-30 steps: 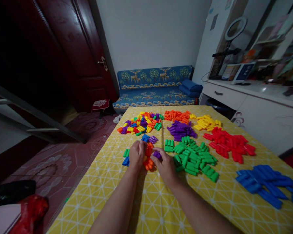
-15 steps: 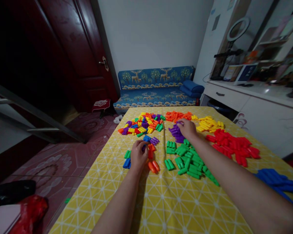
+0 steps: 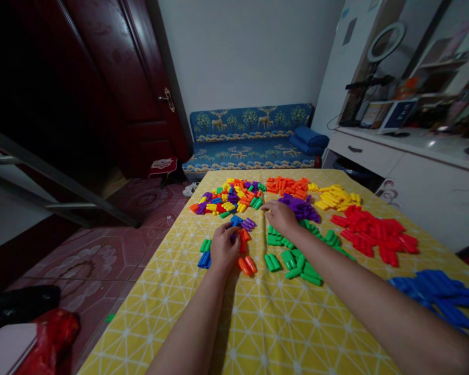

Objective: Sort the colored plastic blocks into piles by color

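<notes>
Through the head view, I have the yellow patterned tabletop (image 3: 266,323) filling the lower middle of the frame. My left hand (image 3: 224,247) sits near the centre, fingers curled, with a sliver of a purple piece (image 3: 233,236) showing by the thumb; I cannot tell whether it is gripped. Orange pieces (image 3: 247,265) lie just right of that hand, and small blue pieces (image 3: 204,259) just left of it. My right hand (image 3: 280,216) is slightly right of centre, fingers bent, beside the purple pile (image 3: 303,209); whether anything is between its fingertips I cannot tell. The mixed pile (image 3: 230,198) lies above my left hand. The green pile (image 3: 312,273) is partly behind my right forearm, while the red pile (image 3: 379,234) and blue pile (image 3: 437,291) spread toward the right edge. The yellow pile (image 3: 338,198) and orange pile (image 3: 287,186) sit along the tabletop's far side.
</notes>
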### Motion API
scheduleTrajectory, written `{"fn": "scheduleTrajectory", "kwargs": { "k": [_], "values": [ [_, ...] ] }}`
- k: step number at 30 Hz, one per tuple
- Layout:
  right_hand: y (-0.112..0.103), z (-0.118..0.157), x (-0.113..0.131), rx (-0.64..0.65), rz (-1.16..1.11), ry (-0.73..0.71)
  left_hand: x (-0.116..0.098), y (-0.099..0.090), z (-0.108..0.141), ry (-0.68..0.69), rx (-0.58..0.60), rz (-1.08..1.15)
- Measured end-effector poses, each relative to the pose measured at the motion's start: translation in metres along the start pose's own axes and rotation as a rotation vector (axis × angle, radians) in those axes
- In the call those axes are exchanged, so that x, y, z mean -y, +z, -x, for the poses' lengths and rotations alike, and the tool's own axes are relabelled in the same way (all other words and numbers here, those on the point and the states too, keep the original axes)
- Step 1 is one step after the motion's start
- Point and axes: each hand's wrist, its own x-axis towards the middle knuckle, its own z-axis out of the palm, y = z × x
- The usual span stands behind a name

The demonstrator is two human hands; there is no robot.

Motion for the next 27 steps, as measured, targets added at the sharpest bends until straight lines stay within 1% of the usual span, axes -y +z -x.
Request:
{"fn": "scheduleTrajectory", "kwargs": {
  "k": [3, 5, 8, 12, 15, 19, 22, 27],
  "values": [
    [0.018, 0.01, 0.028, 0.104, -0.027, -0.142, 0.0, 0.0, 0.001, 0.003, 0.009, -0.017],
    [0.026, 0.013, 0.037, 0.153, -0.01, -0.179, 0.0, -0.001, 0.001, 0.004, 0.015, -0.023],
    [0.03, 0.015, 0.039, 0.181, 0.05, -0.135, 0.0, 0.0, 0.002, 0.011, 0.016, -0.028],
    [0.03, 0.013, 0.039, 0.183, 0.093, -0.098, 0.001, 0.0, 0.001, 0.011, 0.004, -0.043],
    [0.031, 0.012, 0.044, 0.17, 0.106, -0.083, 0.0, 0.0, 0.001, 0.004, 0.011, -0.049],
    [0.034, 0.011, 0.051, 0.14, 0.111, -0.022, -0.001, -0.002, 0.001, -0.007, 0.021, -0.056],
    [0.03, 0.01, 0.046, 0.115, 0.118, 0.035, 0.0, -0.002, 0.001, -0.009, 0.031, -0.054],
    [0.004, 0.008, 0.016, 0.033, 0.18, 0.137, -0.001, 0.0, 0.001, -0.012, 0.017, -0.049]
  ]
}}
